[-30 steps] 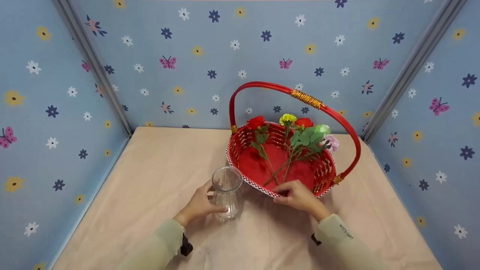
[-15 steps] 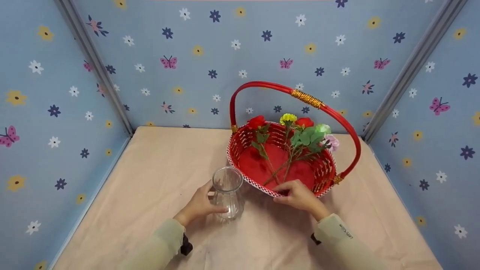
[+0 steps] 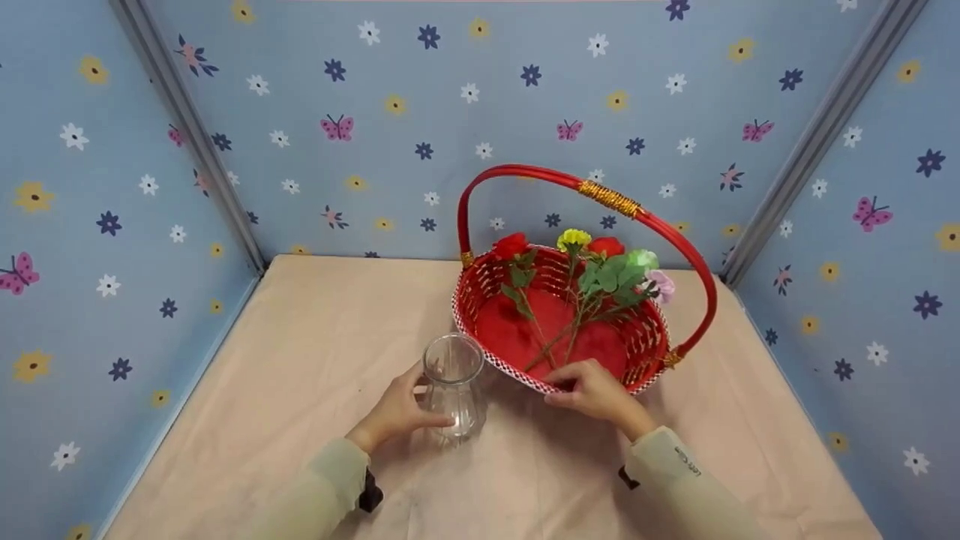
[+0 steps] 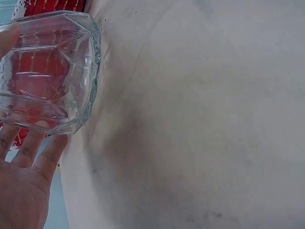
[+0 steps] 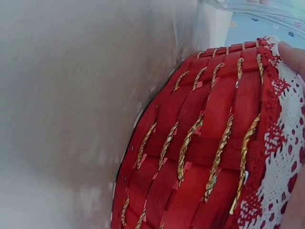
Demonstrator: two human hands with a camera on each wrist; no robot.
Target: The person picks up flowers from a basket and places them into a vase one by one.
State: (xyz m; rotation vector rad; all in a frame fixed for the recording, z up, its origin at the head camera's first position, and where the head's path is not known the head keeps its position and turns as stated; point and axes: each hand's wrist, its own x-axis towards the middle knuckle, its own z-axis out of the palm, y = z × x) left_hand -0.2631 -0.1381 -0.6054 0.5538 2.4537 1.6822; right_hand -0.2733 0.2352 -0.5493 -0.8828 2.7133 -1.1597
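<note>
A clear glass vase (image 3: 465, 401) stands upright on the table, close to the basket's front left side. My left hand (image 3: 396, 412) holds it from the left, thumb across the front and fingers behind. In the left wrist view the vase (image 4: 52, 71) shows its faceted base between thumb and fingers. My right hand (image 3: 596, 394) grips the front rim of a red woven basket (image 3: 510, 370), thumb outside and fingers over the edge. Its gold-threaded side and lace trim fill much of the right wrist view. Several artificial flowers (image 3: 607, 274) lean inside the basket, their stems crossing towards the front.
A tall red handle (image 3: 517, 169) with gold wrapping arches over the basket. Pale cloth covers the table (image 3: 330, 322). Blue patterned panels (image 3: 420, 97) enclose the back and both sides, with grey posts (image 3: 195, 127) at the corners.
</note>
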